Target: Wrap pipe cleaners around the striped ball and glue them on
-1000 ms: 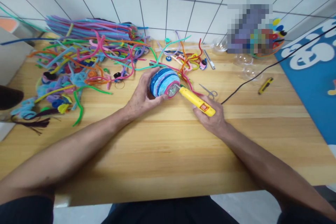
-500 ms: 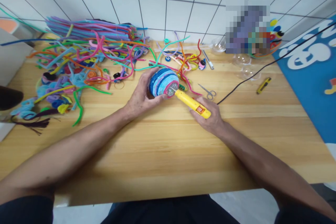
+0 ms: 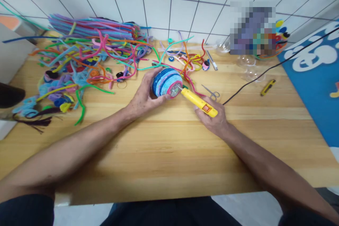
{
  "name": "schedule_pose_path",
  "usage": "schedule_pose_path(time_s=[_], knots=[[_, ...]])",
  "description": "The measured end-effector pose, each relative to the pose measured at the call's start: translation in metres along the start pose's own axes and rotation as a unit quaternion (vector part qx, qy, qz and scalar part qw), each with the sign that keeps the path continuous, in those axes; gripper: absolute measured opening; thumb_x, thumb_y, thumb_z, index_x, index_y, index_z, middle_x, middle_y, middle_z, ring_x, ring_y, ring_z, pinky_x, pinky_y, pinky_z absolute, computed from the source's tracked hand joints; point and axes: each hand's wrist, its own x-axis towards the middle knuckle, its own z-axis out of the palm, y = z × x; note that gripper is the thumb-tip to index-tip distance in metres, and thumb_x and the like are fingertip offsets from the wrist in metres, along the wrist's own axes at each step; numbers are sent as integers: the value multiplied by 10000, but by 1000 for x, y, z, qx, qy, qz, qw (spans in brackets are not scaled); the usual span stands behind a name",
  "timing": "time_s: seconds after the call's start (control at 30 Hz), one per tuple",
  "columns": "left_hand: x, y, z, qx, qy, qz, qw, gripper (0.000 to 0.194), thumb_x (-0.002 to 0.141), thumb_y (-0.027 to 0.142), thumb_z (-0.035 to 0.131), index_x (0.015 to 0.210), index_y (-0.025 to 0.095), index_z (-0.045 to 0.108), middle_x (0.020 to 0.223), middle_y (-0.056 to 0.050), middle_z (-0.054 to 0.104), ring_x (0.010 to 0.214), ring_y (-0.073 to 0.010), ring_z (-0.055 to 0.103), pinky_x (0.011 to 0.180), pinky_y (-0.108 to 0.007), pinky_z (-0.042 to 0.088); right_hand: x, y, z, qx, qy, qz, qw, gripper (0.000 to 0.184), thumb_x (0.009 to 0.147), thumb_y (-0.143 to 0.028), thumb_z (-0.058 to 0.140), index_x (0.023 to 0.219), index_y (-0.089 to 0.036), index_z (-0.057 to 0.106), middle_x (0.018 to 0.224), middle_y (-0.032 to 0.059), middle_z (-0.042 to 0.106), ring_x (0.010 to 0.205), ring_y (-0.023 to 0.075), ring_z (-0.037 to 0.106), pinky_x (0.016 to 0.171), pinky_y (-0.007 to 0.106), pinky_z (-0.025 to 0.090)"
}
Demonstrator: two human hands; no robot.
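My left hand (image 3: 144, 95) is wrapped round a ball (image 3: 165, 82) covered in rings of blue, light-blue and pink pipe cleaner, and holds it on the wooden table (image 3: 169, 148). My right hand (image 3: 213, 118) grips a yellow glue gun (image 3: 199, 102). The gun's metal tip touches the bare spot on the right side of the ball. A black cord (image 3: 265, 70) runs from the gun away to the right.
A big heap of coloured pipe cleaners (image 3: 87, 53) covers the table's back left. Small scissors (image 3: 211, 92) lie just right of the ball. A yellow utility knife (image 3: 267, 87), clear plastic half-shells (image 3: 247, 65) and a blue mat (image 3: 315, 74) are at the right.
Hands, ball and glue gun keep nearly the same pose; only the view has shifted slightly.
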Motion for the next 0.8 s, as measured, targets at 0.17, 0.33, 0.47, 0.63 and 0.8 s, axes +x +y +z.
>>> schedule_pose_path(time_s=[0.17, 0.33, 0.47, 0.63, 0.8], knots=[[1, 1, 0, 3, -1, 13, 1000, 950, 1032, 698, 840, 1780, 336, 380, 1779, -170, 537, 1679, -389, 562, 1420, -597, 495, 1, 0, 1, 11, -3, -11, 1000, 144, 995, -260, 727, 934, -291, 600, 713, -51, 574, 666, 203, 672, 671, 341, 568], [0, 0, 2, -10, 2, 2, 1000, 976, 1017, 694, 861, 1785, 338, 376, 1791, -177, 525, 1696, -401, 545, 1431, -623, 475, 0, 0, -1, 20, -1, 24, 1000, 69, 987, -289, 730, 980, -287, 661, 705, -55, 594, 616, 191, 628, 650, 347, 573], [-1, -1, 1, -12, 2, 4, 1000, 972, 1023, 678, 865, 1787, 345, 365, 1796, -178, 517, 1703, -399, 539, 1432, -620, 470, 0, 1, -1, 15, 9, 42, 999, 83, 983, -319, 723, 1052, -273, 724, 734, -45, 651, 584, 177, 589, 620, 345, 570], [-1, 1, -1, -3, -4, 4, 1000, 973, 1028, 689, 852, 1786, 331, 360, 1793, -184, 522, 1695, -403, 548, 1423, -618, 484, 1, 2, 0, 25, 3, 41, 999, 90, 993, -318, 739, 1070, -272, 740, 753, -43, 668, 599, 172, 610, 648, 339, 589], [1, 1, -1, 2, -6, 10, 1000, 956, 1038, 694, 836, 1786, 327, 367, 1779, -178, 537, 1675, -399, 571, 1410, -606, 504, 2, 3, 0, 29, -9, 29, 999, 60, 1010, -321, 739, 1048, -277, 726, 767, -43, 677, 623, 173, 634, 669, 335, 603]])
